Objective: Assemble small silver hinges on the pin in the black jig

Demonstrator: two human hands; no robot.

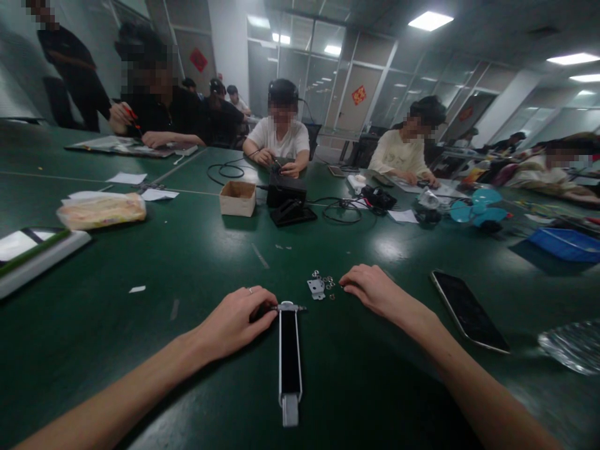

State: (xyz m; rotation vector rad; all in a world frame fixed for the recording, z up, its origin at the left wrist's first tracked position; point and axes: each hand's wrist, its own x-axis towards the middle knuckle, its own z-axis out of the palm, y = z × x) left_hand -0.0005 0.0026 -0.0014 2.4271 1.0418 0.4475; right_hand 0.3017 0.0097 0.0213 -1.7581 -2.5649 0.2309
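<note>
A long narrow device with a black top and a silver frame lies on the table in front of me, pointing away. Across its far end runs a thin metal rod. The thumb and fingers of my left hand close on the rod's left end. To the right of the device, my right hand reaches in with fingertips pinched, and what they hold is too small to make out. Just left of those fingertips lie a small metal bracket and several small nuts and washers.
A smartphone and clear plastic packaging lie right. Farther back are a cardboard box, a black device with cables, a blue tray, and a bread-like package. Several people sit around the green table.
</note>
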